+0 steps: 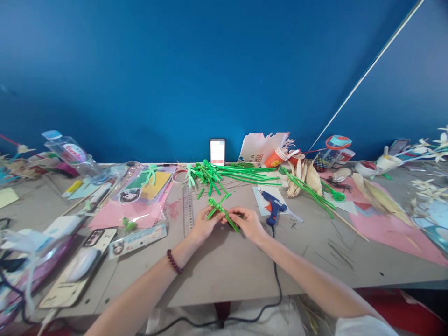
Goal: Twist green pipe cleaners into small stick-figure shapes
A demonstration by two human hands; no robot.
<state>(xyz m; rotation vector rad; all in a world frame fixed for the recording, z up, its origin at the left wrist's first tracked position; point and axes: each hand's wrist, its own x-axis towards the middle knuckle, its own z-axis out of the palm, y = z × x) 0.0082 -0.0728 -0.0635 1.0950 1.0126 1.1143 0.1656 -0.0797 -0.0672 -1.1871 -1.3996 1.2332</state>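
Note:
Both hands meet near the middle of the table, working on a green pipe-cleaner figure [224, 209] with crossing arms. My left hand [207, 221] has its fingers closed around the figure's left side. My right hand [246, 221] pinches its right side with thumb and fingertips; the exact contact is partly hidden. Just beyond lies a bunch of green pipe cleaners [245, 173] with fuzzy twisted ends. A clear ruler [188, 210] rests left of the hands. On the right, a blue hot glue gun [273, 208] lies on a white card [261, 205].
Pink sheets and a plastic packet [131, 205] lie left, near a phone [70, 289] with a white mouse-like object [82, 264]. Orange paper cups [276, 158] and dried husks [304, 179] stand back right. The glue gun's cord [278, 280] runs over the front edge. Thin sticks [339, 256] lie right.

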